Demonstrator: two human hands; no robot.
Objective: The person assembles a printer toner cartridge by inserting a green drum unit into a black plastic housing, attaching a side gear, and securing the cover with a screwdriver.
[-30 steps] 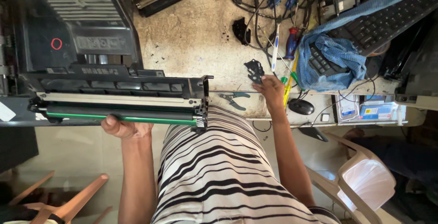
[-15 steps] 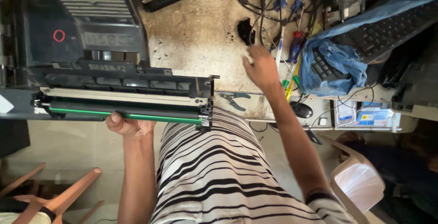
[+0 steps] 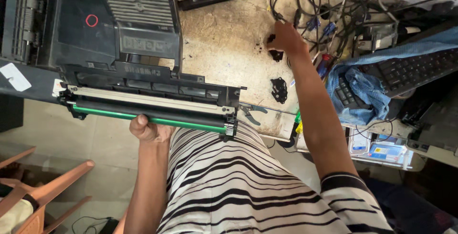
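While left hand [image 3: 149,130] grip clasps cartridge [image 3: 150,105] underside, right hand [image 3: 285,37] closes on black part [image 3: 272,39].

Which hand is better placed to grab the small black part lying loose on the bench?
Right. The right hand is out over the bench, fingers at one small black piece, and the loose part lies just below it. The left hand is under the cartridge, supporting it.
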